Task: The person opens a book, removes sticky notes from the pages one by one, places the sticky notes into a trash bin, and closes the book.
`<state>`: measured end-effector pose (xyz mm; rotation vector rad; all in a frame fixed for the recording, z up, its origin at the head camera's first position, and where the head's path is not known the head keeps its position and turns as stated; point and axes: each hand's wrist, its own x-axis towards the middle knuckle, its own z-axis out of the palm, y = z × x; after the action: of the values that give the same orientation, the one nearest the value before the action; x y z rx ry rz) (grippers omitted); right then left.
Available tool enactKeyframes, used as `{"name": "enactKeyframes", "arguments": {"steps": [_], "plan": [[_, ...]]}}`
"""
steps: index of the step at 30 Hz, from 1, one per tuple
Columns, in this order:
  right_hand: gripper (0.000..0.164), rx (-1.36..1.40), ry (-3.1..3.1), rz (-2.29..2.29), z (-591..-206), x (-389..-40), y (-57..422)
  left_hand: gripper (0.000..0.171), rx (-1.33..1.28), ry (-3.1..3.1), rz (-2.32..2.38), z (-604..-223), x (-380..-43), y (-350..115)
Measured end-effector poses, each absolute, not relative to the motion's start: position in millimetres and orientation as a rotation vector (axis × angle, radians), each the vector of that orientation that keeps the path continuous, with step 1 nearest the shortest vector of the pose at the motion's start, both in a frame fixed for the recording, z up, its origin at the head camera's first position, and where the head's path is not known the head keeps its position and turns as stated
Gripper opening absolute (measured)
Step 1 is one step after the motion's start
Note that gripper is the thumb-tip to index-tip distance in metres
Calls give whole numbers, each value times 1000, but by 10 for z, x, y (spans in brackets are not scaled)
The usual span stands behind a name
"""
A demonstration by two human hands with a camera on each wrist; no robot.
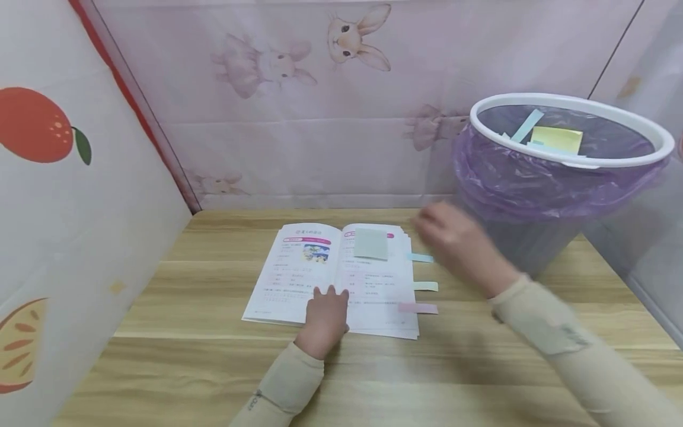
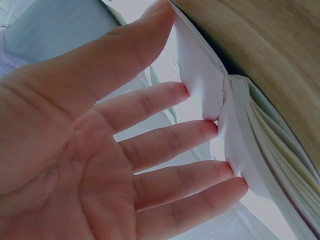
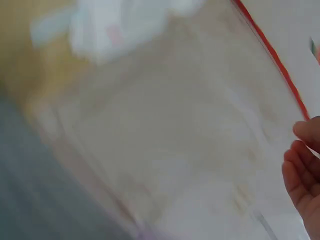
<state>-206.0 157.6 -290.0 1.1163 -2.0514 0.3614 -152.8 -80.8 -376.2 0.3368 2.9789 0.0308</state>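
An open book (image 1: 304,279) lies on the wooden table with a pale green sticky note (image 1: 370,244) on its right page. My left hand (image 1: 326,314) rests on the book's lower middle near the spine. In the left wrist view, its spread, fairly straight fingers (image 2: 172,140) touch the pages. My right hand (image 1: 453,240) is blurred, in the air between the book and the bin. Its fingers (image 3: 297,172) look loosely curled in the right wrist view, and I see nothing held. Blue (image 1: 421,258), green (image 1: 425,286) and pink (image 1: 418,308) tabs stick out from the book's right edge.
A bin with a white rim (image 1: 573,102) and purple bag (image 1: 512,184) stands at the back right; a yellow note (image 1: 557,140) and a blue strip (image 1: 527,125) are inside. Rabbit-printed cloth (image 1: 299,154) hangs behind the wooden table (image 1: 176,296).
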Motion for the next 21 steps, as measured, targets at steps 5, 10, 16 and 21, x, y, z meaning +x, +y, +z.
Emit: {"name": "enactKeyframes", "arguments": {"steps": [5, 10, 16, 21], "plan": [[14, 1134, -2452, 289, -3669, -2362, 1072, 61, 326, 3001, 39, -3769, -1519, -813], [26, 982, -2685, 83, -4002, -2550, 813, 62, 340, 2983, 27, -3795, -1493, -798], [31, 935, -2703, -54, -4049, -2655, 741, 62, 321, 2986, 20, -3822, -1480, -789], [30, 842, -2733, -103, -3951, -2732, 709, 65, 336, 3015, 1, -3805, -1501, -803]]}}
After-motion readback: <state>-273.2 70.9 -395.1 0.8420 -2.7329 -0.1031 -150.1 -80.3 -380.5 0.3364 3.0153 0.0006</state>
